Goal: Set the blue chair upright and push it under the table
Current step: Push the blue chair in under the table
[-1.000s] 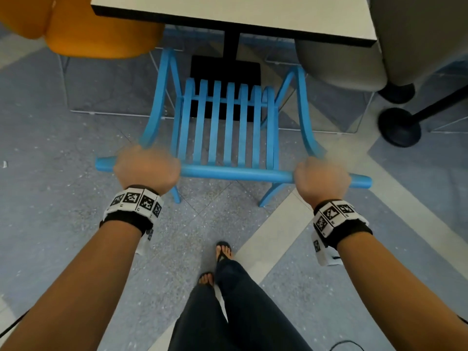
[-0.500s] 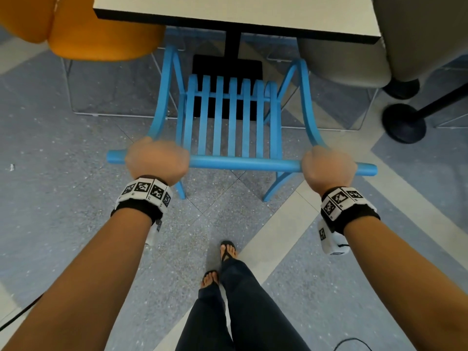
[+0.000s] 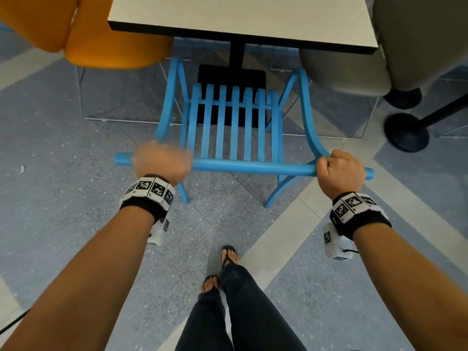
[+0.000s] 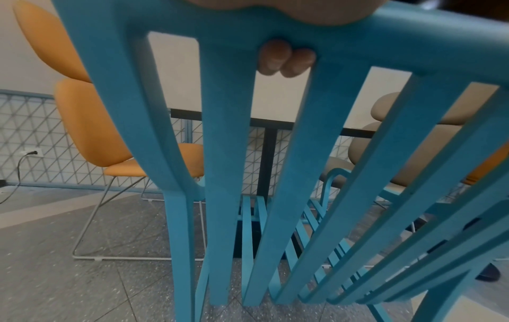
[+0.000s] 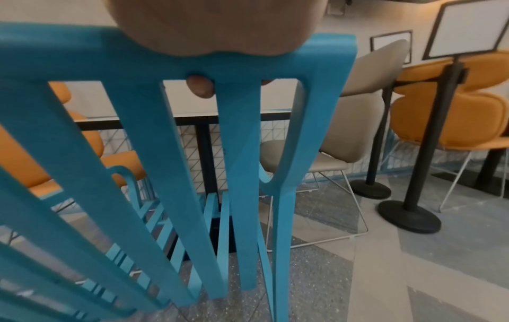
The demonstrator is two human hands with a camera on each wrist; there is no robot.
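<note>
The blue chair (image 3: pixel 234 127) stands upright on the floor, its slatted seat facing the white table (image 3: pixel 243 19). The seat's front end lies just under the table edge, near the black pedestal. My left hand (image 3: pixel 162 162) grips the top rail of the backrest near its left end. My right hand (image 3: pixel 339 171) grips the same rail near its right end. In the left wrist view my fingertips (image 4: pixel 286 58) curl under the rail of the chair (image 4: pixel 228 152). In the right wrist view one fingertip (image 5: pixel 200 86) shows under the rail of the chair (image 5: pixel 154 135).
An orange chair (image 3: pixel 101 34) stands left of the table and a beige chair (image 3: pixel 379 59) right of it. Two black stanchion bases (image 3: pixel 406 131) sit on the floor at the right. My feet (image 3: pixel 220 269) are behind the blue chair.
The blue chair has slid forward toward the table with both hands on its rail. I have stepped after it.
</note>
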